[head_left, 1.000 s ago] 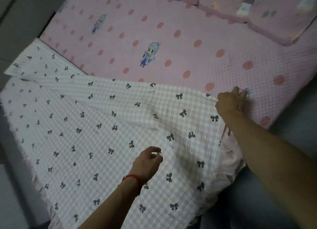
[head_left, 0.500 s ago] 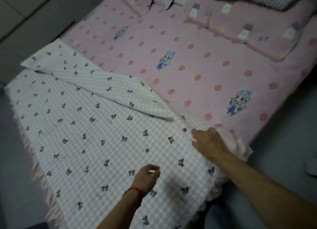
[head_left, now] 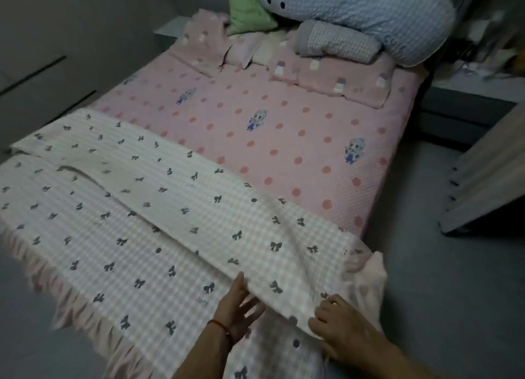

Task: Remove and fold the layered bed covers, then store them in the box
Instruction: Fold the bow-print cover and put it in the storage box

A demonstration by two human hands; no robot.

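With the white gingham bow-print cover (head_left: 159,222) folded back across the bed's 7 o'clock end, the left hand (head_left: 237,312), fingers spread flat, should smooth the fold while the right hand (head_left: 336,326), fingers curled on its edge, squares it.

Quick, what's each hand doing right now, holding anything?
Left hand: open, fingers spread flat on the bow-print cover.
Right hand: fingers curled on the folded edge of the cover, gripping it.

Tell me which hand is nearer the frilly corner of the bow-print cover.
Right. The right hand holds the bow-print cover just beside its frilly corner; the left hand lies flat further in.
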